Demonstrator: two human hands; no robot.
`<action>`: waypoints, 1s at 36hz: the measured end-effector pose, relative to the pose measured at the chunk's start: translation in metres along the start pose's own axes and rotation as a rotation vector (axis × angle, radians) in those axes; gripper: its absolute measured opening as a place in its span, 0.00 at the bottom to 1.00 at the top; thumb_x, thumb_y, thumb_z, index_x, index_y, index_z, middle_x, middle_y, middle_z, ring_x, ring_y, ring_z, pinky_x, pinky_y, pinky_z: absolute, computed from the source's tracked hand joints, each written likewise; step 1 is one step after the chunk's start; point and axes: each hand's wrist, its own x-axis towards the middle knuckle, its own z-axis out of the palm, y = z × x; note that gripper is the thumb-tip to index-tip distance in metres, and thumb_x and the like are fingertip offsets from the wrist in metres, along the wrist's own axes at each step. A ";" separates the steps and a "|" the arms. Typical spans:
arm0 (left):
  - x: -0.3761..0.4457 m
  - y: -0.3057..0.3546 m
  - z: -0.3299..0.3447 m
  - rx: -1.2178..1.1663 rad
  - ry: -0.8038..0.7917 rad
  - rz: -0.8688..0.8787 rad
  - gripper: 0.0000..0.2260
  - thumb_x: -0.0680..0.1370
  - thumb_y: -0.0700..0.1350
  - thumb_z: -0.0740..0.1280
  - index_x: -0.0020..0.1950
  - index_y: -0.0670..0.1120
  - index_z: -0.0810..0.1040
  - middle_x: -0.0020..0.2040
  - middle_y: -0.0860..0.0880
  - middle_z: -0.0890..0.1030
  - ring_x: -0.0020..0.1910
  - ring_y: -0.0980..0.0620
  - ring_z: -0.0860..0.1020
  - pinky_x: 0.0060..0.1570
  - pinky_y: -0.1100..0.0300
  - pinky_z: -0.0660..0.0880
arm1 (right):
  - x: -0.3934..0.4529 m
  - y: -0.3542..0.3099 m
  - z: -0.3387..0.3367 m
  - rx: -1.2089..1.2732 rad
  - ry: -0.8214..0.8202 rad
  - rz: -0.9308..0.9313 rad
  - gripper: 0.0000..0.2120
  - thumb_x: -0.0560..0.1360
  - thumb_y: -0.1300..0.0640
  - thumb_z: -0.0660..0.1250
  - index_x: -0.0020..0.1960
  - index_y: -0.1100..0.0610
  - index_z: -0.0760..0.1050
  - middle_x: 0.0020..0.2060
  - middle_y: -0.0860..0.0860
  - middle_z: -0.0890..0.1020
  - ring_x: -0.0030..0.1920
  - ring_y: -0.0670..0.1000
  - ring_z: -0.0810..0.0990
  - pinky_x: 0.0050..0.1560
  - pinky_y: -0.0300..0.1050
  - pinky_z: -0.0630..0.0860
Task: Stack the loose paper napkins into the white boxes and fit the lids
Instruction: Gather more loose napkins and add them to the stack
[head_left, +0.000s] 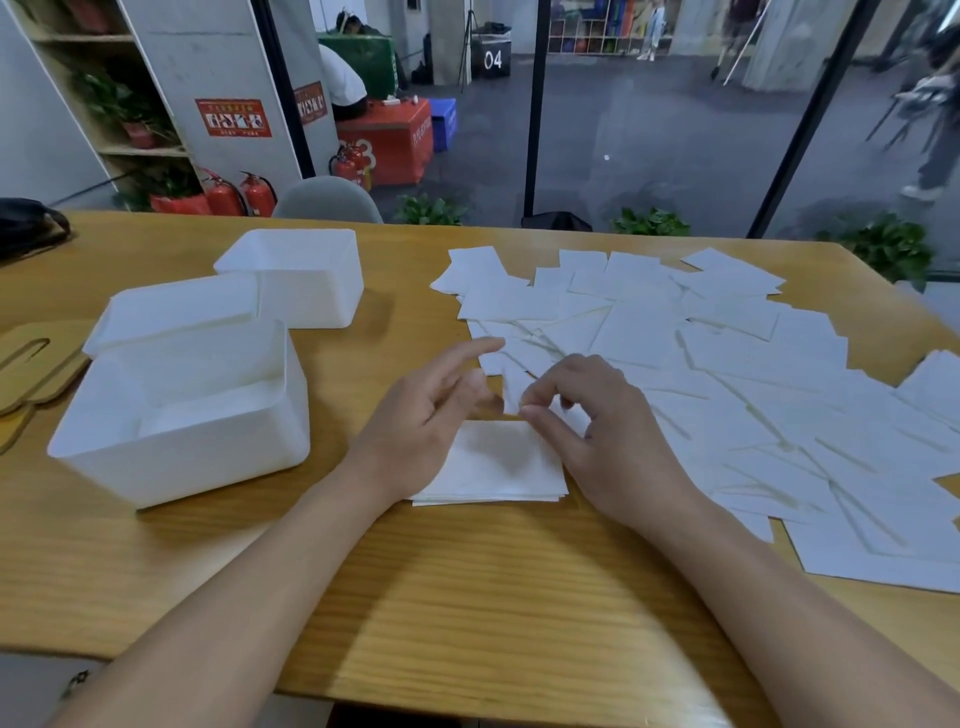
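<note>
A wooden table (467, 597) is shown from above, with the task judged to be at an early stage. Across the right half, a wide spread of loose napkins (727, 374) is left unsorted, overlapping one another out to the right edge. On the left, three white boxes are seen without lids: the near box (176, 447), in which a low layer of what appears to be napkins lies, the middle box (171, 312) just behind it, and the far box (296, 275); the contents of the latter two cannot be told. Wooden lids (31, 369) are lying at the far left edge, none yet fitted. Between the hands, a small squared stack of napkins (493, 467) is gathered on the table, not yet boxed. The right hand (587, 431) is curled, a napkin from the spread's near edge apparently pinched between thumb and forefinger. The left hand (426, 415) is held loosely open, fingers extended toward that napkin; whether it is touched cannot be told.
</note>
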 end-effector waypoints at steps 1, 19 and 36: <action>0.001 0.001 0.001 -0.035 0.013 -0.004 0.16 0.91 0.56 0.59 0.77 0.61 0.77 0.48 0.52 0.86 0.57 0.51 0.85 0.60 0.64 0.77 | -0.001 0.000 0.001 0.000 -0.008 -0.031 0.05 0.84 0.54 0.72 0.50 0.45 0.81 0.48 0.42 0.81 0.54 0.49 0.76 0.59 0.46 0.71; -0.009 0.016 -0.014 -0.321 0.099 0.023 0.14 0.80 0.41 0.79 0.65 0.51 0.87 0.47 0.44 0.87 0.47 0.39 0.85 0.49 0.51 0.83 | 0.006 0.011 -0.020 0.061 -0.012 0.175 0.14 0.81 0.38 0.72 0.66 0.37 0.77 0.53 0.37 0.82 0.59 0.41 0.79 0.53 0.32 0.72; -0.029 -0.009 -0.033 0.275 0.038 -0.170 0.12 0.84 0.47 0.70 0.65 0.63 0.81 0.31 0.54 0.75 0.31 0.55 0.76 0.38 0.68 0.73 | -0.001 0.011 0.013 -0.018 -0.077 0.313 0.11 0.79 0.48 0.77 0.58 0.40 0.78 0.37 0.44 0.79 0.36 0.46 0.79 0.39 0.44 0.76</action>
